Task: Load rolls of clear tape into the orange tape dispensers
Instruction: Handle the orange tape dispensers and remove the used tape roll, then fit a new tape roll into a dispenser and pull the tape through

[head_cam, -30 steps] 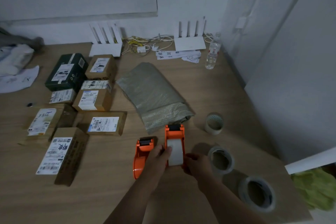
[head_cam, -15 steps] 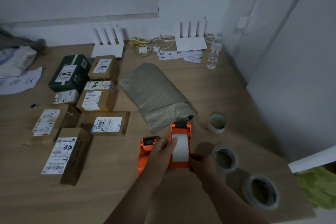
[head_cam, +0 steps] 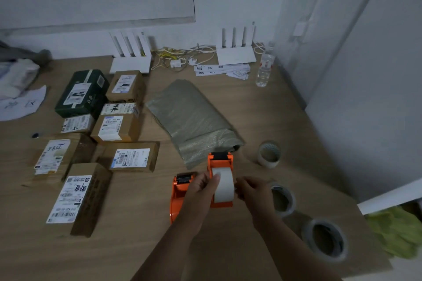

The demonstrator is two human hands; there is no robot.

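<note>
one roll (head_cam: 223,186) seated in the right-hand dispenser (head_cam: 220,162), gripped by left hand (head_cam: 201,191) and right hand (head_cam: 253,189), fingers clenched round its sides. second dispenser (head_cam: 179,191) apparently empty; three spare rolls (head_cam: 282,199) waiting on the tabletop (head_cam: 137,246).

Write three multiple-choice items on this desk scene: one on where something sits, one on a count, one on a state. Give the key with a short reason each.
1. Where does the water bottle stand?
A. among the parcels
B. at the desk's far right, near the wall
C. beside the dispensers

2. How many loose tape rolls lie right of the hands?
A. one
B. three
C. five

3. What state is the right-hand orange dispenser in?
A. empty
B. holding a white roll
C. lying on a parcel

Key: 1 B, it stands by the right white router. 2 B, rolls at and. 3 B, the white roll sits in it between the left hand and right hand.
</note>
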